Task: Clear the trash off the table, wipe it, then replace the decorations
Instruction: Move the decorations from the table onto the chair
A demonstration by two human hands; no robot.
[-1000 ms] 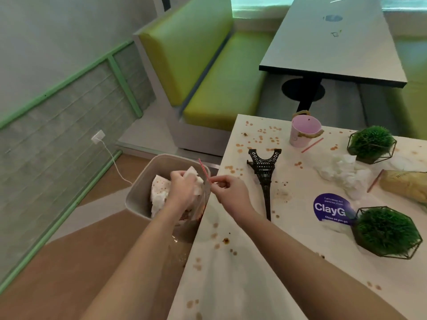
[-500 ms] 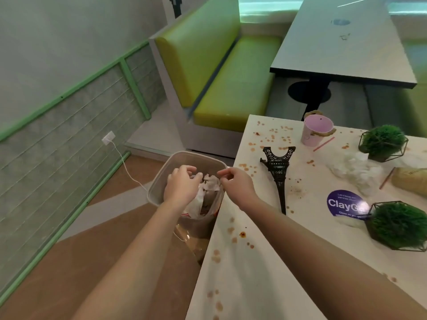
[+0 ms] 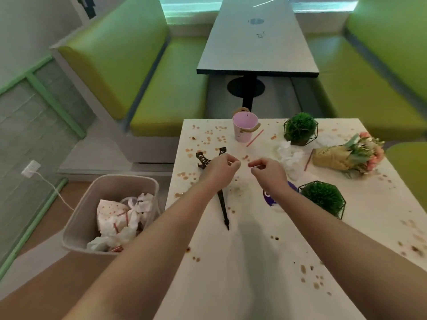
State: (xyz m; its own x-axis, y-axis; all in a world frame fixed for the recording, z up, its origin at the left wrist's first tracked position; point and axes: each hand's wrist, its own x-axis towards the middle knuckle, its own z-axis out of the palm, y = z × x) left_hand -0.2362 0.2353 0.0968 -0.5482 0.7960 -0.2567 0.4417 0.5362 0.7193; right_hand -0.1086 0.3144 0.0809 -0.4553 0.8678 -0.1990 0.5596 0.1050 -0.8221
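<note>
I see both hands above the white, brown-spotted table (image 3: 265,262). The left hand (image 3: 220,168) and the right hand (image 3: 269,169) have the fingers curled loosely, holding nothing that I can see. Crumpled soft napkins (image 3: 290,158) lie just right of the right hand, near a thin red straw (image 3: 254,138). The grey square bin (image 3: 92,204) beside the table holds wrinkled paper. The black lattice tower model (image 3: 223,204) lies flat.

Dim greenish light, soft blur, wide-angle distortion
</note>
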